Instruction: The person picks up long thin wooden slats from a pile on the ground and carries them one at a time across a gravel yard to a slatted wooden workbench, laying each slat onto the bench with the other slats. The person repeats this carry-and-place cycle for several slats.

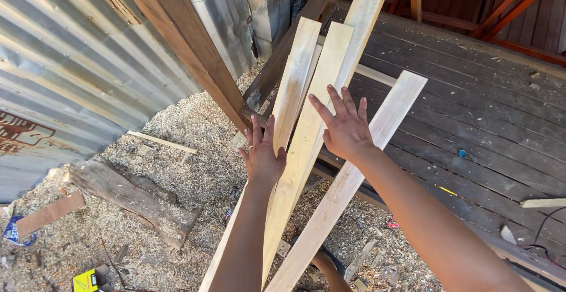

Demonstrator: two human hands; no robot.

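Several long pale wooden planks [321, 91] lean together from the sawdust floor up onto a dark wooden platform [471, 109]. My left hand [261, 150] lies flat with spread fingers against the left side of the planks, a ring on one finger. My right hand [345, 128] is open, fingers apart, pressing on the middle plank, just left of the rightmost plank [377, 133]. Neither hand grips anything.
A corrugated metal wall [76, 56] stands at left with a dark wooden post [194, 50] leaning before it. A rough log [135, 200] and wood scraps lie on the sawdust [194, 133]. A yellow object [85, 280] sits at the bottom left. A foot [327, 265] shows below the planks.
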